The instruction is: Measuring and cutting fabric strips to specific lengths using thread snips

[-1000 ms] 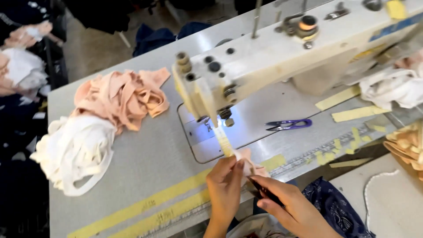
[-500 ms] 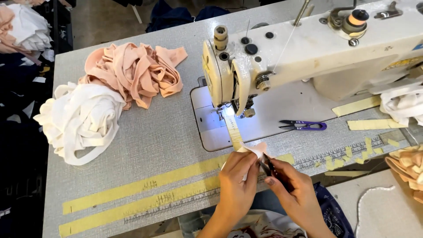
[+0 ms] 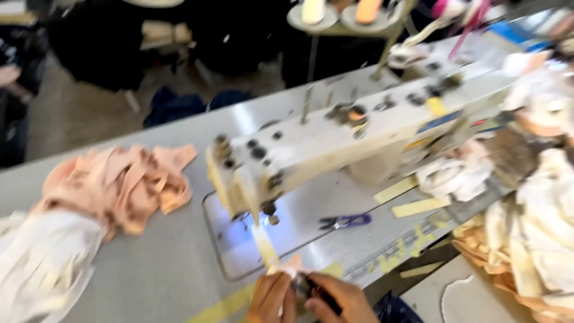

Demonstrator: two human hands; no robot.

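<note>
The view is blurred by motion. At the bottom edge, my left hand [image 3: 269, 301] and my right hand [image 3: 341, 304] meet over a small peach fabric piece [image 3: 290, 265] near the table's front. My left hand pinches that piece. A pale strip [image 3: 263, 244] runs from it up to the needle area of the cream sewing machine [image 3: 311, 149]. My right hand grips a small dark tool [image 3: 317, 294] against the fabric. The fingertips of both hands are partly cut off by the frame.
Purple thread snips [image 3: 345, 222] lie on the grey table [image 3: 149, 269] right of the needle plate. A peach fabric pile [image 3: 119, 182] and a white pile [image 3: 42, 263] sit left. Heaps of cream and peach pieces [image 3: 538, 239] crowd the right. Thread cones [image 3: 314, 9] stand behind.
The view has swung up and to the right and gone blurry. My hands now sit at the frame's bottom edge, still together on the peach piece.
</note>
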